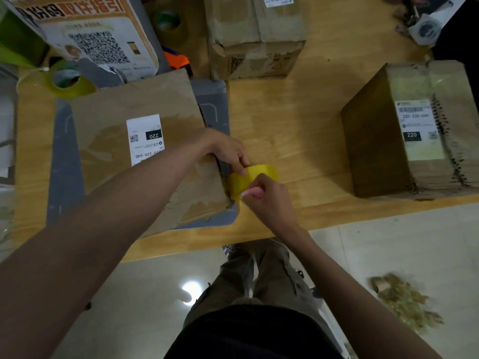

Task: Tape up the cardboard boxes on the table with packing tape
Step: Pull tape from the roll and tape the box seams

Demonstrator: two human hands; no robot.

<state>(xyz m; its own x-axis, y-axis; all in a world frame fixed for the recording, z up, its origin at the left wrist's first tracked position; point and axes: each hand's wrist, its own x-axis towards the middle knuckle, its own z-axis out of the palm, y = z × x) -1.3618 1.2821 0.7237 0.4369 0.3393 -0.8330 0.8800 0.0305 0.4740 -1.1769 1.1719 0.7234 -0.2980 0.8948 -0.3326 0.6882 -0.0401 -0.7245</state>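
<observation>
Two hands meet at the right edge of the nearest box (134, 156): left hand (225, 150) curls over the yellow tape roll (252, 181), fingertips pinching its top, while right hand (267, 196) pinches the tape's loose end just beside that edge.

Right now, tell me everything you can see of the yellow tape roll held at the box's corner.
The yellow tape roll is a glossy, translucent yellow plastic band, held at the near right corner of the flat cardboard box, just above the wooden table. The left hand grips it from above, fingers over its rim. The right hand pinches a pulled-out stretch of tape at the box edge. Its core is hidden.
</observation>
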